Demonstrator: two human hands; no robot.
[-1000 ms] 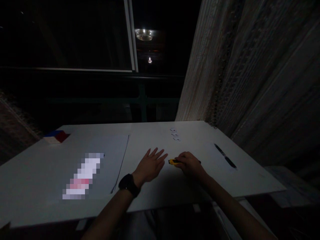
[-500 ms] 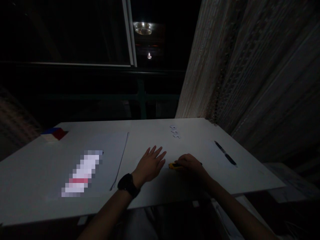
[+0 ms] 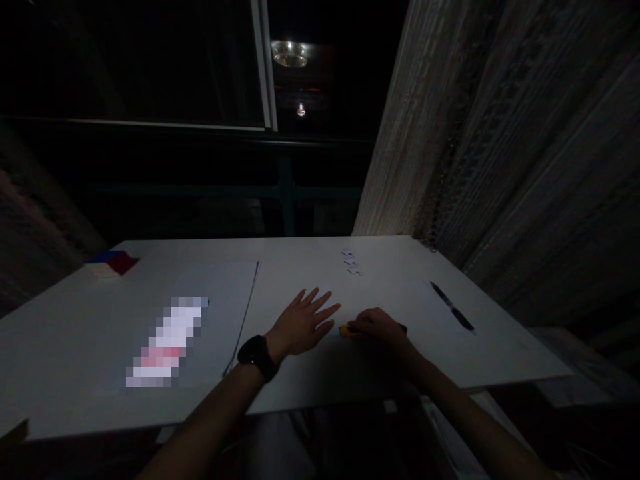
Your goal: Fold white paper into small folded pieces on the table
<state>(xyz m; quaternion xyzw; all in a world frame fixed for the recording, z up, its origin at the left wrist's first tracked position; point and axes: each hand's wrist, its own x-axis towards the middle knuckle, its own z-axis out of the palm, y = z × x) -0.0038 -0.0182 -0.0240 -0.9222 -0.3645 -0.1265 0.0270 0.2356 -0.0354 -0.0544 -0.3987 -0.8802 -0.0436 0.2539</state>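
Note:
My left hand (image 3: 303,325), with a black watch on its wrist, is spread palm down at the middle of the white table, its fingers apart and nothing in them. To its right, my right hand (image 3: 376,323) is closed over a yellow-and-black utility knife (image 3: 347,331) low at the tabletop. The yellow end pokes out on the left and a dark end on the right; the fingers hide the rest. Beyond the hands lie several small pale pieces with dark marks (image 3: 352,263). A black pen (image 3: 453,307) lies right of my right hand.
The white table (image 3: 295,257) holds a blue, red and white cube (image 3: 111,264) at the far left. Pale sheets (image 3: 227,287) lie left of my left hand, near a bright pixelated item (image 3: 167,343). A curtain (image 3: 400,147) hangs at the back right.
My left hand has shifted slightly right, its fingers a little more spread. My right hand stays closed on the utility knife in nearly the same place. A dark corner now shows at lower left.

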